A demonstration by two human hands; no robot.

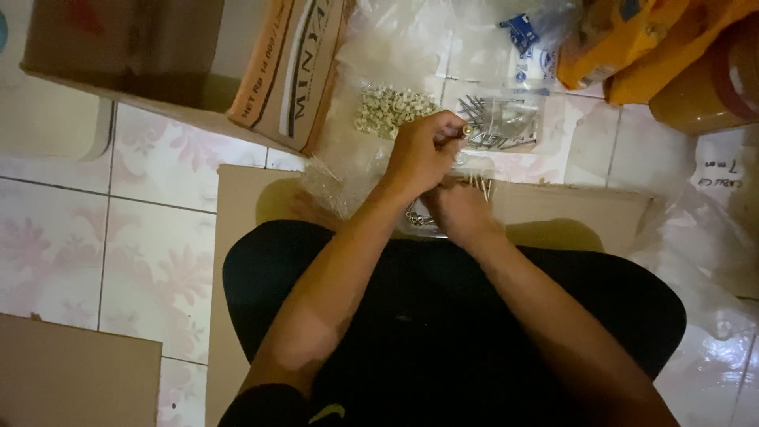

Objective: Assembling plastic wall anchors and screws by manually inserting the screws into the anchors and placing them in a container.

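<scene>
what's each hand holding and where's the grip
Left hand pinches a small brass-coloured piece at its fingertips; right hand grips a bunch of nails by their lower ends.

A small brass-tipped metal nail [466, 130] is pinched upright above the flat brown cardboard sheet; a bundle of thin grey steel nails [481, 184] sticks up just below it.

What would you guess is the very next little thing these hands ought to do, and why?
Probably press the small piece pinched in the left hand onto one of the nails bunched in the right hand. The left fingertips hold it just above the nail tips, and bags of pale clips and loose nails lie open beyond.
</scene>
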